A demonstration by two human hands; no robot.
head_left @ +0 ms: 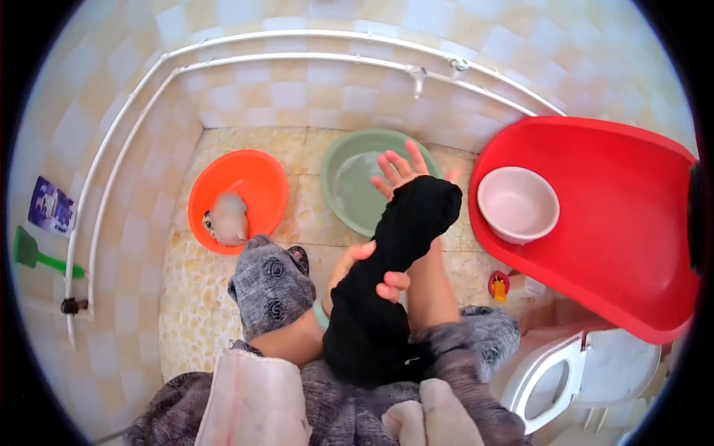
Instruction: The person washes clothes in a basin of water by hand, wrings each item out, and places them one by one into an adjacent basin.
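Note:
A long black cloth garment (368, 308) runs from my lap up to my raised right hand; its exact kind is unclear. My left hand (364, 269), with a pale green bangle on the wrist, is closed around its middle. My right hand (405, 169) is held up with fingers spread, and the bunched upper end of the garment lies across its palm and wrist. Beyond that hand a green basin (338, 160) with water stands on the floor. White cloths (256, 401) rest on my lap over grey patterned clothing.
An orange basin (271, 175) with pale cloth in it stands left. At right, a large red tub (617, 215) carries a pink basin (518, 204). Below it are a toilet seat (569, 379) and a small red-and-yellow object (498, 287). White pipes (297, 56) with a tap (418, 78) line the wall.

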